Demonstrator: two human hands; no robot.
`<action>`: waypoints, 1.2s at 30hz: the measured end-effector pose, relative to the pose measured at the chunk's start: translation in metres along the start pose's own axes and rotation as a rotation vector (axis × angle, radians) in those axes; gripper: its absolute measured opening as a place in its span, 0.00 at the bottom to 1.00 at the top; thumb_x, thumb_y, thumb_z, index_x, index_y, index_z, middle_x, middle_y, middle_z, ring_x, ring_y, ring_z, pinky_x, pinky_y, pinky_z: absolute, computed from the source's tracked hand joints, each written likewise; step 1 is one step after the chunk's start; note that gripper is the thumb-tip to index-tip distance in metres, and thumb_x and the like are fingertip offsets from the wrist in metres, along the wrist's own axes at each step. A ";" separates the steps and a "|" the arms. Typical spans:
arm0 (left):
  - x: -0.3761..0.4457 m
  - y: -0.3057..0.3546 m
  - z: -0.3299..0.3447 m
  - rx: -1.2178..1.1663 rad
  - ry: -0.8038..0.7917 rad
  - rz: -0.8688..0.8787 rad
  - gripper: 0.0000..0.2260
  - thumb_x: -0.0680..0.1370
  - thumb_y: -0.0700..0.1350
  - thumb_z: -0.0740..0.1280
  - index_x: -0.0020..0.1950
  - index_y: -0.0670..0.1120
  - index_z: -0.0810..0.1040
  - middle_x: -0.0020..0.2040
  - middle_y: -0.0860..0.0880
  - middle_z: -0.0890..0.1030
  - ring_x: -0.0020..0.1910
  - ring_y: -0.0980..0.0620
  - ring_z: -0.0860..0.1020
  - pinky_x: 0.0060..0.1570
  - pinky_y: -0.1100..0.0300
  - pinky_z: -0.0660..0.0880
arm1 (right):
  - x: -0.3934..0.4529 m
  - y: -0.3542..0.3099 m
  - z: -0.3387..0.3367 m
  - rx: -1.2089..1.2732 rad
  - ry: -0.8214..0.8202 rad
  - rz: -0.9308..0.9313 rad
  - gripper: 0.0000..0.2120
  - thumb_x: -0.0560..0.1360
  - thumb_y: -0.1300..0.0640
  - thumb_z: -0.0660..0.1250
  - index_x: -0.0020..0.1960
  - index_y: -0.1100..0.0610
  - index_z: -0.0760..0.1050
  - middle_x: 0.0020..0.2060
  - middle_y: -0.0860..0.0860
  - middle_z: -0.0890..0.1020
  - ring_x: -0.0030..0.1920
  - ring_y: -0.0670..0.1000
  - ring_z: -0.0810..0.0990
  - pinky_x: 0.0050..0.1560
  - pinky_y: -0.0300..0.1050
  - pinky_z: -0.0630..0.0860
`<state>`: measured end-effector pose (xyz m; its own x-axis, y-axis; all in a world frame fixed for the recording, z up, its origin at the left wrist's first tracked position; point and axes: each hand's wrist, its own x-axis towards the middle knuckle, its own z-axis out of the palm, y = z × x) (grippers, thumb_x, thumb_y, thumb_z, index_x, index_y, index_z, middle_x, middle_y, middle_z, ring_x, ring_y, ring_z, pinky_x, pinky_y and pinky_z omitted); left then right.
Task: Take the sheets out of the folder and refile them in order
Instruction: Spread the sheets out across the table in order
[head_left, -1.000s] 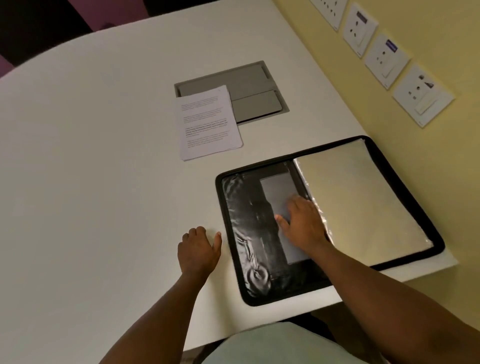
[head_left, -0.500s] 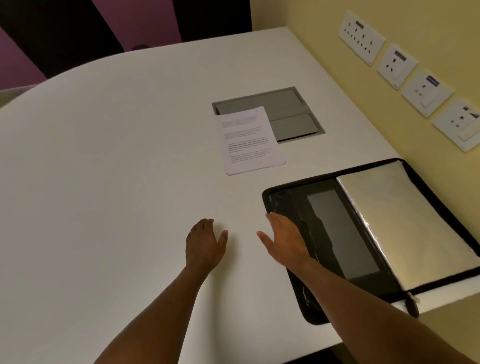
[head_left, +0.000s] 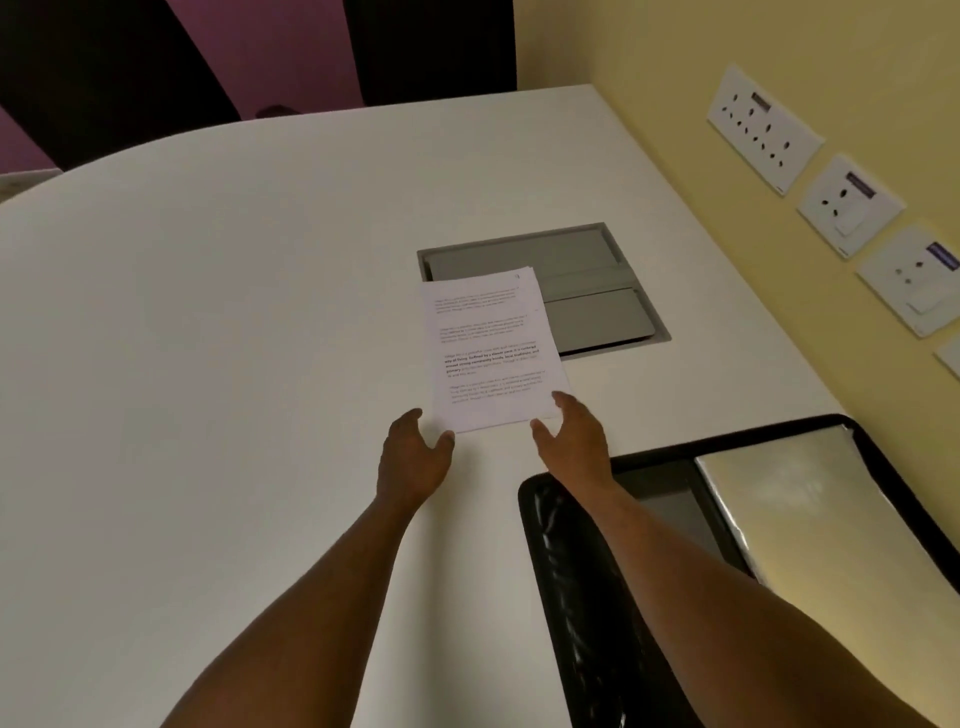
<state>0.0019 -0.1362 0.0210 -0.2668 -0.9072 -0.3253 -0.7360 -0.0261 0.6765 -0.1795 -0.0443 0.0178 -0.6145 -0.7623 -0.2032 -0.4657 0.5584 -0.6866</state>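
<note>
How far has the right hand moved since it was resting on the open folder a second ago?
Yes, it moved: the right hand left the folder and now reaches the near right corner of the sheets, towards the grey table hatch.

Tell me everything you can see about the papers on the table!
The papers are a thin stack of white printed sheets, lying flat on the white table, slightly skewed. Several blocks of small text show, one bolder. The far end overlaps a grey panel set into the table. The left hand and right hand, both open, reach the near corners; contact is unclear.
</note>
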 end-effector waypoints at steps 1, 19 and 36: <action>0.014 0.006 0.003 -0.032 -0.001 -0.023 0.30 0.79 0.51 0.66 0.77 0.42 0.61 0.76 0.44 0.64 0.74 0.46 0.65 0.70 0.53 0.63 | 0.017 -0.001 0.000 0.002 0.015 0.008 0.28 0.78 0.52 0.66 0.75 0.58 0.63 0.70 0.55 0.71 0.70 0.53 0.69 0.69 0.46 0.65; 0.177 0.041 0.042 -0.369 0.074 -0.389 0.16 0.69 0.47 0.71 0.53 0.40 0.80 0.47 0.46 0.82 0.44 0.46 0.79 0.37 0.61 0.73 | 0.197 -0.005 0.028 -0.012 0.019 0.360 0.18 0.72 0.56 0.71 0.58 0.62 0.70 0.51 0.54 0.78 0.50 0.57 0.80 0.46 0.48 0.80; 0.175 0.042 0.035 -0.335 0.010 -0.448 0.22 0.63 0.45 0.67 0.56 0.43 0.77 0.53 0.43 0.80 0.50 0.43 0.80 0.44 0.55 0.78 | 0.168 -0.023 0.019 0.046 -0.091 0.290 0.12 0.78 0.62 0.62 0.61 0.62 0.68 0.52 0.54 0.78 0.45 0.51 0.76 0.41 0.44 0.74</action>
<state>-0.0978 -0.2816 -0.0307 0.0336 -0.7803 -0.6245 -0.5375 -0.5409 0.6469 -0.2599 -0.1912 -0.0143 -0.6567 -0.6009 -0.4557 -0.2488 0.7431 -0.6213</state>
